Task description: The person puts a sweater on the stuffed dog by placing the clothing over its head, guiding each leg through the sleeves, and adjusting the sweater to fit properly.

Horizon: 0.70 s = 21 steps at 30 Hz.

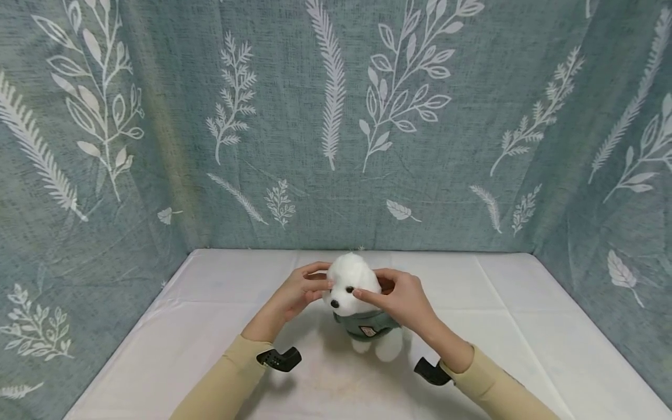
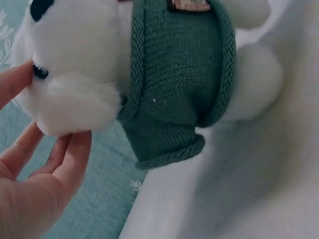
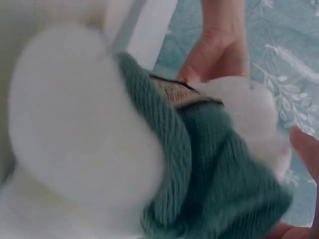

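Observation:
A white plush dog with black eyes and nose stands upright between my two hands. It wears a green knitted sweater with a small patch on the chest. My left hand holds one side of its head; the left wrist view shows a fingertip beside an eye and other fingers under the fluffy ear. On the other side of the head, my right hand has its thumb on the cheek near the eye and its fingers behind, partly hidden. Blurred legs fill much of the right wrist view.
A white cloth covers the table, its back edge against a teal curtain with white leaf prints. The curtain also hangs at both sides. A black wrist device juts out at the left sleeve, another at the right.

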Available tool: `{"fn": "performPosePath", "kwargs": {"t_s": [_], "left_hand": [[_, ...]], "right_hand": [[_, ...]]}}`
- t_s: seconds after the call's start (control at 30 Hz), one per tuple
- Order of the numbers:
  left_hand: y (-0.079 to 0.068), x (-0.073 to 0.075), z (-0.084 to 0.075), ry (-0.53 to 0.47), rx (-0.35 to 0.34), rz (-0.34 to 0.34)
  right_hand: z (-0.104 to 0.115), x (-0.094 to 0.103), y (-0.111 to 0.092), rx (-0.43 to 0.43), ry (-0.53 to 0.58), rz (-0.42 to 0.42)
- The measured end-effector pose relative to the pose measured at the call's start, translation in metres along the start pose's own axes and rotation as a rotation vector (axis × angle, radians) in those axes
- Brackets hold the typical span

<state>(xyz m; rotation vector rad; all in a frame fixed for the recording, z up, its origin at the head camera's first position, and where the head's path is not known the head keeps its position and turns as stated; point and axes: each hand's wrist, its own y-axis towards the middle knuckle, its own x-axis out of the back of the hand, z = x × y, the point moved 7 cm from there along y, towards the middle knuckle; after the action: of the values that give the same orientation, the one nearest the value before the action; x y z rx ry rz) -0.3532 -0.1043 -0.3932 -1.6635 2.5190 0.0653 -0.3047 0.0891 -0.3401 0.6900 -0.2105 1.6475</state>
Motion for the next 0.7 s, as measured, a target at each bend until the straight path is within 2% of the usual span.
{"fn": "performPosePath", "kwargs": {"t_s": [0.1, 0.2, 0.37, 0.43, 0.53, 0.7], "left_hand": [[0.002, 0.004, -0.001, 0.02, -0.012, -0.012], [0.001, 0.007, -0.006, 0.089, -0.051, -0.05], [-0.011, 0.016, -0.023, 0.349, -0.17, -0.266], [-0.016, 0.016, -0.03, 0.446, -0.217, -0.331], [-0.02, 0.01, -0.035, 0.529, -0.258, -0.337], [-0.021, 0.007, -0.03, 0.591, -0.236, -0.333]], "right_hand": [[0.0, -0.002, 0.001, 0.007, 0.016, 0.02], [-0.003, -0.003, 0.002, 0.04, -0.005, 0.003], [-0.009, -0.011, 0.006, 0.115, -0.085, -0.024], [-0.011, -0.015, 0.006, 0.125, -0.108, -0.032], [-0.015, -0.02, 0.005, 0.12, -0.123, -0.066], [-0.013, -0.028, 0.002, 0.117, -0.084, -0.084]]}}
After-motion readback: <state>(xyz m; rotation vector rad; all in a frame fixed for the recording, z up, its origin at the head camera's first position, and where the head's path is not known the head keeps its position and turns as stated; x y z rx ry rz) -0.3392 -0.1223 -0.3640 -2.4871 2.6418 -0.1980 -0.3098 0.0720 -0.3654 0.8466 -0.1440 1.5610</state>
